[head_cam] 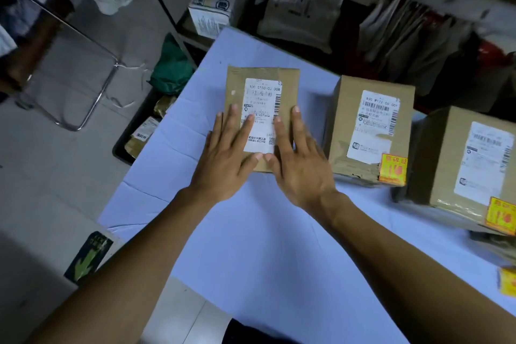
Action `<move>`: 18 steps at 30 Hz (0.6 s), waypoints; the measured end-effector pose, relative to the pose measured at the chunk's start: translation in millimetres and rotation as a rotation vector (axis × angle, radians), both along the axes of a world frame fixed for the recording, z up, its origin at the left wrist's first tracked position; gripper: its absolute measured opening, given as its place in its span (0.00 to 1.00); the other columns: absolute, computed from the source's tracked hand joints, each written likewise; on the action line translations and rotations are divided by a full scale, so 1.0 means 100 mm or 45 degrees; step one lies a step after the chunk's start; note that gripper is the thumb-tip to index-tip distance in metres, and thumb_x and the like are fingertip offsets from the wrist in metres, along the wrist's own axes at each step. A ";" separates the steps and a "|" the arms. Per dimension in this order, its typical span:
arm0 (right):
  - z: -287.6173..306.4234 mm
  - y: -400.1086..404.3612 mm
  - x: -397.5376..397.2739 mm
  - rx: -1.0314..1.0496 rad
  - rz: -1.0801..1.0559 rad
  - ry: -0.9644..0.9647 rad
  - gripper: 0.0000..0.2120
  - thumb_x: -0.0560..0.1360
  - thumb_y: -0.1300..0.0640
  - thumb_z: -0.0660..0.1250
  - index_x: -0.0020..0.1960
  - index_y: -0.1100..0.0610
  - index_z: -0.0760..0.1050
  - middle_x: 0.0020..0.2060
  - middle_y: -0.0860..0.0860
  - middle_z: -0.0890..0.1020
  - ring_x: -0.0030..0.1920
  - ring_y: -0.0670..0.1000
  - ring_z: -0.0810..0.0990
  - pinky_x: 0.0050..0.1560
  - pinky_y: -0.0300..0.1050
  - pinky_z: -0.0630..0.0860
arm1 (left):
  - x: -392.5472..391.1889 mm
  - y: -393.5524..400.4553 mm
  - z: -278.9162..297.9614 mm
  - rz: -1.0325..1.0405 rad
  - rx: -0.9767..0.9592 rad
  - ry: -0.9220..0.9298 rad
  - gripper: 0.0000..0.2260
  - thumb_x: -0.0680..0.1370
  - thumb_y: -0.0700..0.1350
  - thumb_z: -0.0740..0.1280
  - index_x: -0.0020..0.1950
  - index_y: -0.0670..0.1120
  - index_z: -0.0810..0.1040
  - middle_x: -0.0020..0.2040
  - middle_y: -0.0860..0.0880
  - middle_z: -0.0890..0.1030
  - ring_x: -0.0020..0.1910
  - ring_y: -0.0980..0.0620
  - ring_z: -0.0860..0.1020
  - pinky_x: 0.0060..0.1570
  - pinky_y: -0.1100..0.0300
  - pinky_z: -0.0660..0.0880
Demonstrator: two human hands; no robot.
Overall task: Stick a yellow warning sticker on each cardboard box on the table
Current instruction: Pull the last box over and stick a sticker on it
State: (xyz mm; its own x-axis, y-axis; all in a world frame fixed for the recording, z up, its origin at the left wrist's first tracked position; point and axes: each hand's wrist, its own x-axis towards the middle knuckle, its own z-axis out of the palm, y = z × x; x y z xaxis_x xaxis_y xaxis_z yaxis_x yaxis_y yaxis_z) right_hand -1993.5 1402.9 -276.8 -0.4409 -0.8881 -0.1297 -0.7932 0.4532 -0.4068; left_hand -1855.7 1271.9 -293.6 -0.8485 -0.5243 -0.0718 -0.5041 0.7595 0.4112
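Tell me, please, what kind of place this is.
Probably a parcel sorting or storage room. Cardboard boxes with shipping labels sit on a table, yellow warning stickers mark two, and more packages fill the shelf behind.

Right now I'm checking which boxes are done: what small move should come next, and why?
Probably the right hand should reach for the yellow stickers at the table's right edge: the flat box under both hands shows no sticker, while the middle box and right box already carry one.
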 end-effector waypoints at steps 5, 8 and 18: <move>-0.06 -0.16 -0.14 -0.043 -0.026 -0.215 0.31 0.83 0.45 0.56 0.81 0.54 0.51 0.81 0.58 0.45 0.79 0.62 0.53 0.74 0.59 0.64 | -0.14 -0.13 0.03 0.071 0.213 0.149 0.30 0.82 0.54 0.62 0.80 0.45 0.57 0.80 0.49 0.44 0.76 0.64 0.36 0.77 0.49 0.49; -0.10 -0.27 -0.20 -0.154 -0.188 -0.328 0.32 0.82 0.43 0.58 0.81 0.51 0.50 0.81 0.56 0.49 0.80 0.57 0.51 0.73 0.52 0.61 | -0.17 -0.24 0.02 0.244 0.376 0.214 0.34 0.78 0.57 0.67 0.80 0.55 0.55 0.82 0.53 0.47 0.74 0.72 0.45 0.67 0.71 0.60; -0.29 -0.49 -0.25 -0.146 -0.762 -1.337 0.41 0.70 0.31 0.58 0.80 0.43 0.54 0.73 0.45 0.72 0.71 0.51 0.72 0.74 0.55 0.65 | -0.34 -0.29 -0.08 0.873 1.385 0.516 0.16 0.77 0.49 0.70 0.65 0.55 0.77 0.56 0.58 0.84 0.55 0.59 0.82 0.53 0.60 0.77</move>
